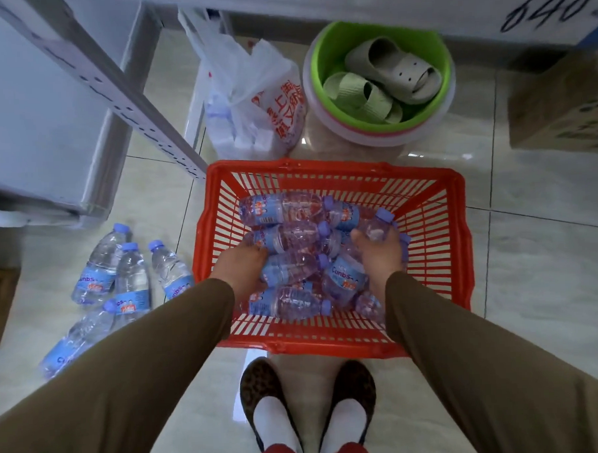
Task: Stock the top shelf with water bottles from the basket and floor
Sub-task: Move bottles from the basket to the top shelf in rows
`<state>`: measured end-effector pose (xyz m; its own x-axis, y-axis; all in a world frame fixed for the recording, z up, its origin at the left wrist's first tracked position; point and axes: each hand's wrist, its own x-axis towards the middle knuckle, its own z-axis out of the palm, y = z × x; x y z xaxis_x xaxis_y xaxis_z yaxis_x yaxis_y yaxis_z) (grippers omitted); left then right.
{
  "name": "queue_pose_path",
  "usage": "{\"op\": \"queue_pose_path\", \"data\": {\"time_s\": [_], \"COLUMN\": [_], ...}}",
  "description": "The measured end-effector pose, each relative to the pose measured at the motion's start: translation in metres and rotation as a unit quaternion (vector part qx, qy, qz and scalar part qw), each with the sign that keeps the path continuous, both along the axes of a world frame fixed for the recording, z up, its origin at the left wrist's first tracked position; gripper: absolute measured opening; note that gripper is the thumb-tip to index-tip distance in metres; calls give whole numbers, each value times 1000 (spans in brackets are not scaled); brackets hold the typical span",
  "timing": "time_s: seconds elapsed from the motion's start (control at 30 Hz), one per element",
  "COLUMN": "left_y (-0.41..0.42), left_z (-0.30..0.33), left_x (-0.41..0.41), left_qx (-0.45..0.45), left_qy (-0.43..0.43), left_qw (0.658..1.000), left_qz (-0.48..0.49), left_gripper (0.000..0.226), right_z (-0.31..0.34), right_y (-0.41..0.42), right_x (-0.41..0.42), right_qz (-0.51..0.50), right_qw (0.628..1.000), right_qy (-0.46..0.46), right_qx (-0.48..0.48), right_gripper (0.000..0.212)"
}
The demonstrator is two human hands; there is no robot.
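Tiled floor (pixel 531 250) | red basket (pixel 457 233) frame centre, bottles piled inside | left hand (pixel 243 266) palm-down, clasping bottle (pixel 289 269) | right hand (pixel 383 257) gripping upright bottle (pixel 378 228) | loose bottles (pixel 128 278) lower left.

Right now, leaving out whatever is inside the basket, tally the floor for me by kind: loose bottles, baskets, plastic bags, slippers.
Loose bottles on the floor: 4
Red basket: 1
Plastic bag: 1
Slippers, both in the green tub: 2
Total: 8
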<state>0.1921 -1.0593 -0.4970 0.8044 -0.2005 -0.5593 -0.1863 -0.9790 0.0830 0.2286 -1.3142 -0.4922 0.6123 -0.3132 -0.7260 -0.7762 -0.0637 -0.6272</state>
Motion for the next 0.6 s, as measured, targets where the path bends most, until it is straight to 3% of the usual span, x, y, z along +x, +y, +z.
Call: {"op": "queue_pose_path", "data": {"time_s": [0.2, 0.33, 0.47, 0.53, 0.6], "left_y": [9, 13, 25, 28, 29], "left_z": [93, 186, 288, 347, 407], "left_x": [-49, -71, -80, -76, -69], "left_qx": [-136, -250, -359, -386, -419], "left_qy": [19, 35, 8, -6, -31], "left_qw": [960, 893, 821, 806, 789], "left_qz": [242, 372, 444, 449, 449], "left_gripper": [51, 52, 55, 49, 48], "right_z": [102, 198, 314, 378, 440], "right_y": [2, 9, 22, 30, 37], "right_x": [-12, -16, -11, -6, 1], "right_qz": [69, 110, 163, 182, 186], "right_qw": [994, 985, 969, 962, 958], "right_qy": [-88, -135, -184, -202, -217], "right_qx": [-17, -2, 2, 3, 20], "right_gripper": [66, 76, 49, 54, 75]}}
